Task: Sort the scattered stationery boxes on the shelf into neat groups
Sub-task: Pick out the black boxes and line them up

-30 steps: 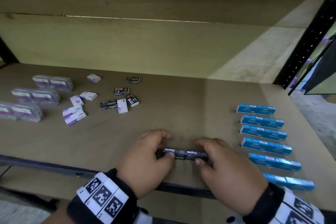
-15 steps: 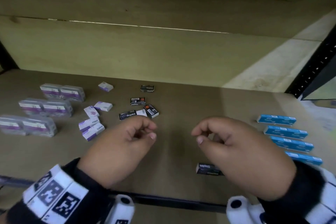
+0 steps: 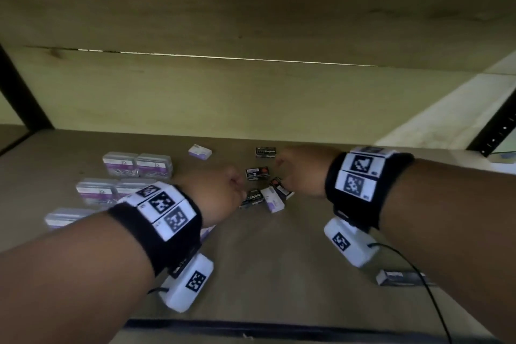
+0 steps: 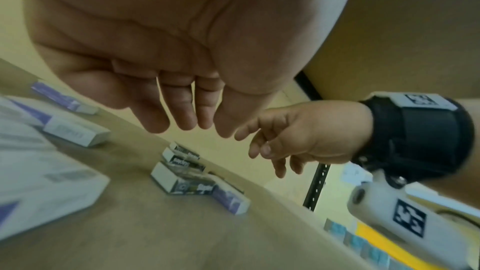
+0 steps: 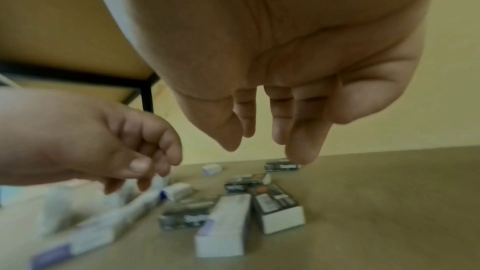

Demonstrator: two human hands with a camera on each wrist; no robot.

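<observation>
Several small black staples boxes (image 3: 257, 173) lie scattered mid-shelf, mixed with a white-and-purple box (image 3: 273, 200). My left hand (image 3: 220, 190) hovers just left of them and my right hand (image 3: 296, 173) just right, neither touching a box. The left wrist view shows my left hand (image 4: 192, 124) with relaxed, empty fingers above the black boxes (image 4: 184, 184). My right hand (image 5: 259, 143) also hangs empty, fingers pointing down over the black boxes (image 5: 241, 184) and a white box (image 5: 223, 227). A joined pair of black boxes (image 3: 402, 278) lies near the front right.
Clear plastic cases with purple labels (image 3: 136, 165) stand in rows at the left. A lone purple box (image 3: 199, 151) lies near the back wall. A black shelf post (image 3: 494, 134) rises at the right, and the shelf's dark front rail (image 3: 251, 328) runs along the bottom.
Both hands let go of the black pair at the front edge and reached forward to the scattered cluster. The blue boxes at the right have left the head view.
</observation>
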